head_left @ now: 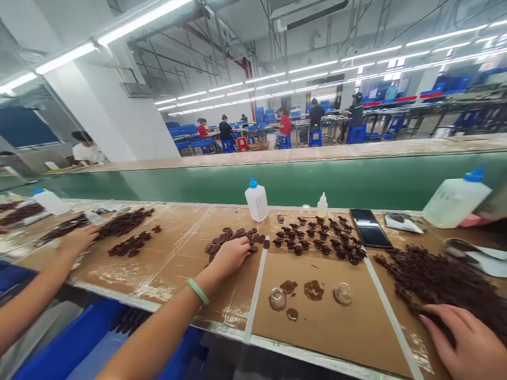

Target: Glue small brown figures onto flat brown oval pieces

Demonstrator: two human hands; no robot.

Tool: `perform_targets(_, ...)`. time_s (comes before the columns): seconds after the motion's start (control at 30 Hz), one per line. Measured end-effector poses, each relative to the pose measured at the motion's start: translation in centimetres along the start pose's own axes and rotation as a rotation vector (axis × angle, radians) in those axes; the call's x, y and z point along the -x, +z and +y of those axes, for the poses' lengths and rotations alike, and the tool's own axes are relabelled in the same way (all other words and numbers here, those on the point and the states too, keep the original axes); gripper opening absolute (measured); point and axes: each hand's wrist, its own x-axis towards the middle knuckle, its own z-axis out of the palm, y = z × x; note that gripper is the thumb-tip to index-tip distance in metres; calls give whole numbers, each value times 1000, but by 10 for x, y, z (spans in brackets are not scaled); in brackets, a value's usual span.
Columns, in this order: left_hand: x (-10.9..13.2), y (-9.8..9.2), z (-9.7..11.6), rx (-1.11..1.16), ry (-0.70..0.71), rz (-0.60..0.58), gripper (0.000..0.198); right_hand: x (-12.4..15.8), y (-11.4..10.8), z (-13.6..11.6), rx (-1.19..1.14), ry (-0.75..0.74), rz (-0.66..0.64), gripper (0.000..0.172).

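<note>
My left hand (232,255), with a pale green bangle at the wrist, reaches over a pile of flat dark brown discs (216,244). Its fingers are curled down together among the discs, and the fingertips are hidden. At the right, my right hand (465,338) pinches a dark brown piece at the edge of a large heap of thin, dark brown pieces (443,279). Between my hands, several small dark assembled pieces (317,237) stand in rows on a cardboard sheet (328,338). Nearer me on it are two small clear cups (277,299) and brown glossy smears (313,290).
A white bottle with a blue nozzle (257,201), a small dropper bottle (322,206), a phone (370,228) and a larger bottle (455,199) line the back. A co-worker's hand (79,240) works at the left among brown piles. A green panel (198,182) rises behind.
</note>
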Motion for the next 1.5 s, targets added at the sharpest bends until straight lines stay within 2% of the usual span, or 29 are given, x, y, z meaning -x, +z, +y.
perform_targets(0.13,0,7,-11,67,99,86,26,-16,-13,-27,87,-30,17,36)
perform_targets(0.27,-1,10,-22,106,125,143,33,-18,-15,-29,126,-17,21,30)
perform_targets(0.43,5,7,-18,139,98,154,29,-14,-16,-31,116,29,92,28)
perform_targets(0.73,7,2,-2,320,-44,193,18,-14,-23,-34,99,113,142,33)
perform_targets(0.97,2,-9,2,565,-275,317,18,-14,-29,-39,7,255,160,40)
perform_targets(1.07,3,-16,12,772,-411,349,27,-12,-32,-42,-73,242,123,38)
perform_targets(1.23,8,-30,42,1203,-536,254,46,-5,-31,-50,-224,-24,-88,27)
perform_targets(1.37,11,-38,62,1402,-569,219,49,1,-25,-52,-179,-52,-84,29)
perform_targets(1.5,15,-44,74,1508,-566,201,48,5,-20,-51,-133,-67,-104,30)
